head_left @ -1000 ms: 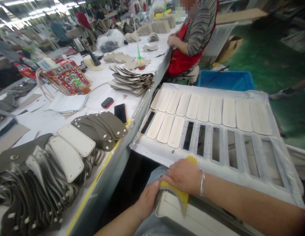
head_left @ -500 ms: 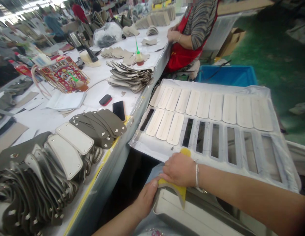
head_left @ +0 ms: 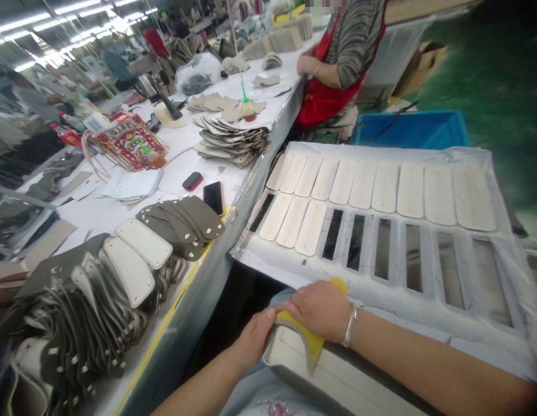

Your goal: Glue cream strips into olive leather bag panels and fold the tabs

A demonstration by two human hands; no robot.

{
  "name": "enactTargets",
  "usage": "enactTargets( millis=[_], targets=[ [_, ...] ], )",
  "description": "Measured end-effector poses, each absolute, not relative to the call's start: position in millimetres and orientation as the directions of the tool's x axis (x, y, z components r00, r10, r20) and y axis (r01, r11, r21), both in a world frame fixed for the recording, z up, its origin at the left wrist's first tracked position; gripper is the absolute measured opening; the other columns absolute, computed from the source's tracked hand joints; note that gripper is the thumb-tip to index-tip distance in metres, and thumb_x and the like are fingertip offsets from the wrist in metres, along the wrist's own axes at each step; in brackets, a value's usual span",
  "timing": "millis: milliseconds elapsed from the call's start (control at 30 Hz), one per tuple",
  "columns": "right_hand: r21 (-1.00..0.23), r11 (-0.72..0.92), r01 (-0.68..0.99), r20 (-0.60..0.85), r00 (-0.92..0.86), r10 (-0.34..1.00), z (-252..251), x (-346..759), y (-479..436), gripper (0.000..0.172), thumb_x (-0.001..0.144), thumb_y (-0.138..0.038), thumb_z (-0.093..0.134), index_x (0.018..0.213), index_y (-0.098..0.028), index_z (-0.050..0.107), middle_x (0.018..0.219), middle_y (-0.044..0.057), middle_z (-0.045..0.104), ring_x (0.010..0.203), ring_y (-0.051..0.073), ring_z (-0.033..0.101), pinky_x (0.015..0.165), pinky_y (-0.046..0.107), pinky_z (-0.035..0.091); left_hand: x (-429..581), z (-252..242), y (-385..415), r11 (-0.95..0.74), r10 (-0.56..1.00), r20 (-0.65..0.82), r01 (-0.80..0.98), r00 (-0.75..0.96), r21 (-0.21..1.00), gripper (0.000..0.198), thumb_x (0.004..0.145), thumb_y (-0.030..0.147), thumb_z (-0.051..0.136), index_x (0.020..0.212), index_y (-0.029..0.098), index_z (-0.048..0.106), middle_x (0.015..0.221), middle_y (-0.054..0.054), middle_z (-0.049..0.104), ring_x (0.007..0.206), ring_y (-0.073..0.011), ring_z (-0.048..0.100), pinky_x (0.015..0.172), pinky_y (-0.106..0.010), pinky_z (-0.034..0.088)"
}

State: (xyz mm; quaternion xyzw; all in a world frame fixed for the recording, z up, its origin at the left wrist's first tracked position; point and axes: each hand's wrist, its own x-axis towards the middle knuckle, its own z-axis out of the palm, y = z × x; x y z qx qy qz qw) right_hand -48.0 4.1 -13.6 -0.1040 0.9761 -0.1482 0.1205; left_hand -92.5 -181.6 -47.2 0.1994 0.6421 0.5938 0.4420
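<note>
A curved yellow flexible sheet [head_left: 312, 345] lies bent over the near end of a long pale panel with a grey edge [head_left: 350, 378], low in the view. Over the top of the sheet, my right hand [head_left: 321, 309] is closed, with a bracelet at its wrist. My left hand [head_left: 256, 335] is closed at the sheet's left corner, beside the panel's end, and its fingertips meet those of my right hand. The undersides of both hands are hidden. Just beyond them is a white slotted board [head_left: 268, 254] bearing pale rounded strips [head_left: 309, 228].
Along the left runs a white-covered table [head_left: 181, 153] with grey-green leather pieces [head_left: 81, 323], a phone [head_left: 213, 198], and a green-tipped glue bottle [head_left: 248, 108]. A co-worker in a red apron [head_left: 315, 98] sits at its far side. Behind the board stands a blue bin [head_left: 415, 130].
The view has tilted and shifted slightly, so the table items appear farther right. Both hands keep their hold on the yellow sheet, which sits slightly lower in view.
</note>
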Motion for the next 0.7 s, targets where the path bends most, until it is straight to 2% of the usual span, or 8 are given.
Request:
enactTargets(
  millis=[167,300,400,533,600,700],
  targets=[
    [-0.309,0.945,-0.105,-0.158,-0.974,-0.160,-9.6,-27.9,-5.4,0.056,0.094,-0.040,0.016,0.077,-0.018,0.064,0.069,0.009,0.066,0.062,0.021,0.060,0.054,0.033,0.035,-93.2,-44.0,-186.5,0.263,0.803,-0.300,-0.146,-0.514,0.954,0.043,0.092,0.042,0.034,0.119,0.015,0.054,0.120,-0.009,0.056,0.110,-0.0235,0.050,0.096,-0.035,0.036],
    [-0.290,0.953,-0.090,-0.204,-0.967,-0.154,-7.0,-27.2,-8.8,0.053,0.094,-0.038,0.017,0.080,-0.018,0.064,0.072,0.008,0.066,0.065,0.022,0.061,0.056,0.033,0.037,-97.0,-39.6,-188.3,0.255,0.835,-0.300,-0.158,-0.462,0.954,0.042,0.091,0.042,0.037,0.121,0.018,0.052,0.121,-0.008,0.055,0.110,-0.0232,0.050,0.096,-0.035,0.036],
    [-0.258,0.964,-0.058,-0.282,-0.950,-0.132,-5.4,-27.2,-2.8,0.053,0.094,-0.039,0.018,0.082,-0.018,0.065,0.076,0.008,0.068,0.068,0.023,0.062,0.057,0.033,0.040,-106.0,-38.0,-186.9,0.238,0.861,-0.333,-0.274,-0.385,0.932,0.045,0.088,0.046,0.042,0.122,0.018,0.051,0.124,-0.008,0.053,0.113,-0.0241,0.048,0.097,-0.036,0.035],
    [-0.197,0.978,0.066,-0.413,-0.911,-0.022,0.5,-13.0,19.2,0.060,0.092,-0.047,0.017,0.071,-0.019,0.066,0.068,0.009,0.067,0.063,0.023,0.063,0.055,0.031,0.041,-123.3,-40.9,-183.3,0.242,0.885,-0.405,-0.517,-0.229,0.821,0.061,0.089,0.056,0.024,0.119,0.013,0.054,0.119,-0.011,0.058,0.112,-0.0257,0.050,0.098,-0.040,0.033],
    [-0.184,0.973,0.141,-0.432,-0.901,0.049,6.4,2.0,29.5,0.058,0.092,-0.048,0.020,0.070,-0.020,0.066,0.067,0.009,0.067,0.065,0.023,0.063,0.057,0.031,0.041,-132.4,-40.5,-180.3,0.275,0.898,-0.401,-0.480,-0.180,0.833,0.062,0.089,0.056,0.023,0.116,0.012,0.058,0.115,-0.012,0.060,0.108,-0.0257,0.053,0.097,-0.041,0.034],
    [-0.222,0.934,0.281,-0.422,-0.891,0.168,16.4,29.3,33.0,0.056,0.093,-0.045,0.018,0.072,-0.022,0.064,0.070,0.008,0.067,0.069,0.022,0.063,0.061,0.032,0.043,-144.4,-35.8,-174.8,0.331,0.914,-0.378,-0.268,-0.148,0.905,0.046,0.085,0.048,0.044,0.111,0.014,0.062,0.110,-0.009,0.063,0.103,-0.0242,0.055,0.094,-0.038,0.035]
  ],
)
